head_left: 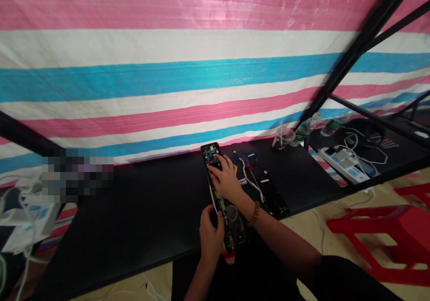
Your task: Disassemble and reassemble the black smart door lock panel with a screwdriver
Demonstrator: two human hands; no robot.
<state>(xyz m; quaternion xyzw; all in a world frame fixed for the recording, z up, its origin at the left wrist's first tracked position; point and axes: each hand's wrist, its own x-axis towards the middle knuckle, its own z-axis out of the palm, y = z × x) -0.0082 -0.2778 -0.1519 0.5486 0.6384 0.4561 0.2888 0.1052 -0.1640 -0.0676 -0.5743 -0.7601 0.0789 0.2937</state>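
Head view. Item: one long, narrow electronic device, opened, black-cased, inner parts exposed; it is lying lengthwise at the near edge of the black tabletop, its near end reaching towards the person's lap. A blue circuit board is occupying its far end.

Right hand: it is reaching across the device from the right, a beaded bracelet circling the wrist. Thumb and index finger are standing moderately apart, their tips resting at the near edge of the circuit board; the device is lying beneath the fingers and palm.

Left hand: it is lying against the device's left side, nearer the body, thumb bent towards the casing edge. The gap between thumb and fingers is looking narrow; whether they are pinching anything, one cannot tell. A thin white wire is running along that side, just above this hand.

Adjacent, to the right: a white cable, a purple-and-red screwdriver and a long black panel are lying together. Farther right, a clear plastic cup is standing near the striped sheet.
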